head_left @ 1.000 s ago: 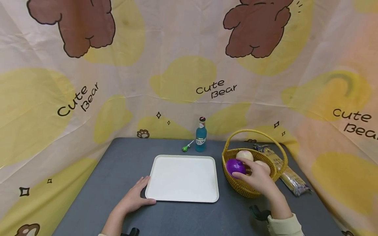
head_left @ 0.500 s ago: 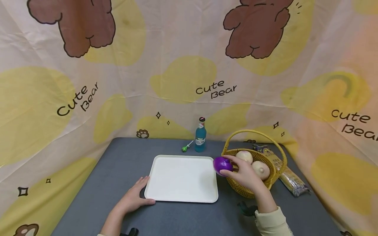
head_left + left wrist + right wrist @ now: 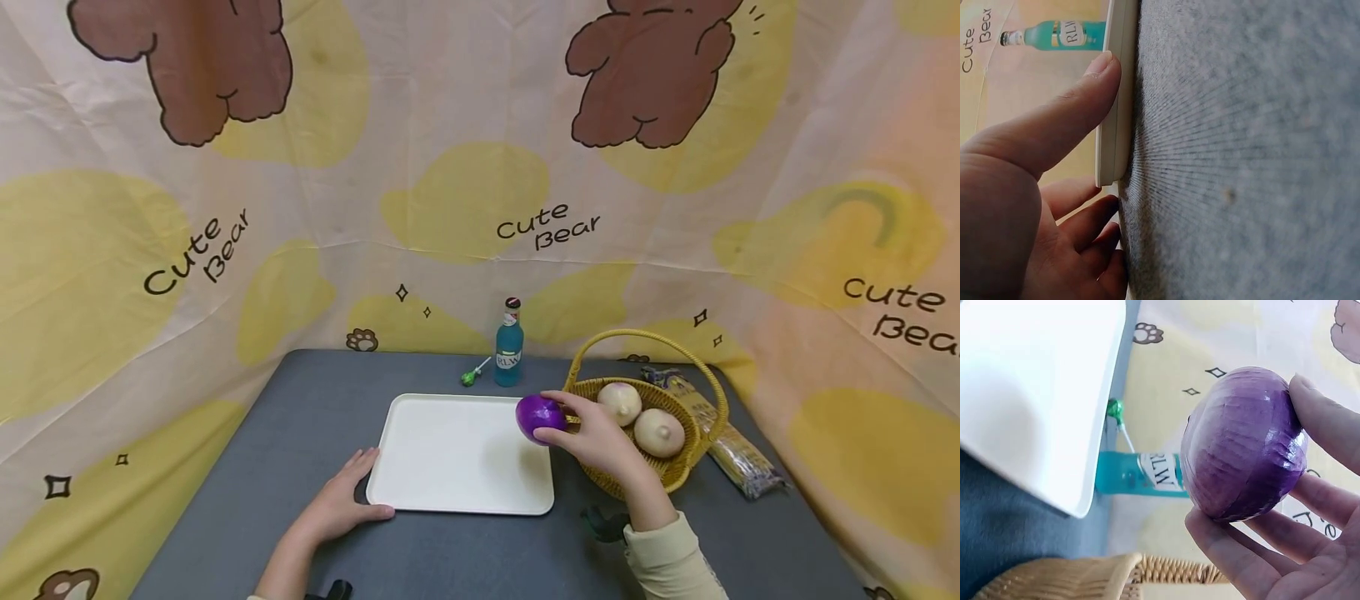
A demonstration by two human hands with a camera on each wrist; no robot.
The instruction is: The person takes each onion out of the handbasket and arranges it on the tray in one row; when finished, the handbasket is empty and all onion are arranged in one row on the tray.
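A purple onion (image 3: 539, 418) is pinched between the thumb and fingers of my right hand (image 3: 600, 442), held above the right edge of a white rectangular tray (image 3: 461, 454). In the right wrist view the onion (image 3: 1244, 447) looks shiny and ridged, with a paler side. My left hand (image 3: 341, 500) lies at the tray's near left corner. Its thumb touches the near rim, and its relaxed fingers lie along the left side. The left wrist view shows the left thumb (image 3: 1079, 103) against the tray's edge (image 3: 1116, 125).
A yellow wicker basket (image 3: 678, 483) with a tall handle holds two pale onion-like vegetables (image 3: 660, 433), right of the tray. A long packaged item (image 3: 738, 454) lies behind it. Beyond the tray stand a blue bottle (image 3: 508, 346) and a green lollipop (image 3: 469, 377).
My right hand has lifted the purple onion out of the basket and carried it left to the tray's right edge. The left hand has stayed at the tray corner.
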